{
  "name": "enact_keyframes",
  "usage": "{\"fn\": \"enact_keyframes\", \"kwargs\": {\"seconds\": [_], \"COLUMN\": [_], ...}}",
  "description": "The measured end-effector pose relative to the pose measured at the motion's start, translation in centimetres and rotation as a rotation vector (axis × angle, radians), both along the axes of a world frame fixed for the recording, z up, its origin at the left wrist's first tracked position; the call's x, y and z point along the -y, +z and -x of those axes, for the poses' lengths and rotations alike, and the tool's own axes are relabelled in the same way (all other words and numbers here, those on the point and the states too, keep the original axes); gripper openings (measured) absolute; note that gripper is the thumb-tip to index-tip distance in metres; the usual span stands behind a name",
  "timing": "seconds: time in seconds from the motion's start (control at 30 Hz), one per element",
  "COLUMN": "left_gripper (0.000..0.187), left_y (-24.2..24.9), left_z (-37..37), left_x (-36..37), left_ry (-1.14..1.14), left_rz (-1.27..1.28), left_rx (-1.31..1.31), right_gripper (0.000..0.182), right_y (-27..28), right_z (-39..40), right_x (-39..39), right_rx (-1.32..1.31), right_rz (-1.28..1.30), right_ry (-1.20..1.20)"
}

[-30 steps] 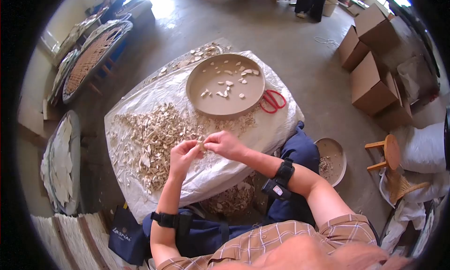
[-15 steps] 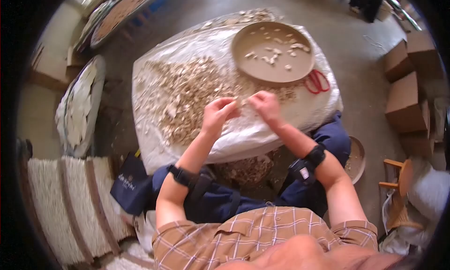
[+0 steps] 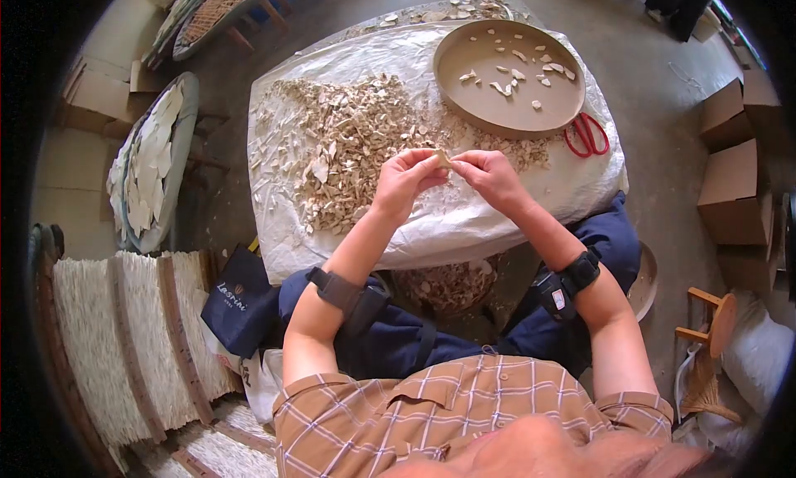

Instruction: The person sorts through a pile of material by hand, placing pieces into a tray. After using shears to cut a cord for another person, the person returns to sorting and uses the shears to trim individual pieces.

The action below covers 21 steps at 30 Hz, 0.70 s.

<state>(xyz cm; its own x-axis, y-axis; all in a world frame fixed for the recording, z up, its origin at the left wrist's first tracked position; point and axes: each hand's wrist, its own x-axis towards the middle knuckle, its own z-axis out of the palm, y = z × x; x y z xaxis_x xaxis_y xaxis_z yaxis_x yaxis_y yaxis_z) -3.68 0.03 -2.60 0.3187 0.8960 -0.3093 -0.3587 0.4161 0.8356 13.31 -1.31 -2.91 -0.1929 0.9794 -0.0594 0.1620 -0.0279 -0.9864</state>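
Presently, my left hand [image 3: 405,181] and right hand [image 3: 495,182] pinch one small piece [image 3: 444,158] between them; uneven finger pressure could snap it, losing part into the chip pile [image 3: 352,146] beside my left hand.

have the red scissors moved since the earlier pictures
No, not visibly: judged against the round tray, the red scissors lie by its same near right edge as before; only the camera's view has shifted.

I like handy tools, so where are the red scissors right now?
In the head view, the red scissors lie toward the right side of the white sheet, beside the near-right rim of the round tray.
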Motion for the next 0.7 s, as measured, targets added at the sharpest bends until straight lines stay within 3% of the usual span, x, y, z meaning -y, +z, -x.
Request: {"fn": "enact_keyframes", "kwargs": {"seconds": [0.17,0.33,0.43,0.57,0.63,0.7], "left_gripper": [0.012,0.013,0.013,0.015,0.016,0.016], "left_y": [-0.1,-0.6,-0.5,-0.1,-0.1,-0.1], "left_z": [-0.5,-1.2,-0.9,-0.8,-0.9,-0.9], "left_x": [0.3,0.7,0.7,0.7,0.7,0.7], "left_ry": [-0.011,0.030,0.048,0.031,0.007,-0.008], "left_rz": [-0.061,-0.248,-0.106,-0.062,-0.089,-0.099], "left_rx": [-0.073,-0.260,-0.153,-0.086,-0.085,-0.100], "right_gripper": [0.018,0.023,0.025,0.022,0.019,0.018], "right_y": [0.0,0.5,0.4,-0.2,0.6,0.8], "right_z": [0.0,0.7,-0.2,-0.7,0.0,-0.1], "right_x": [0.4,1.2,-0.2,-0.8,0.1,0.2], "right_rx": [0.184,0.551,0.451,0.378,0.177,0.202], "right_rz": [-0.168,-0.332,-0.136,-0.110,-0.221,-0.234], "right_ry": [-0.056,-0.182,-0.267,-0.172,-0.098,-0.079]}}
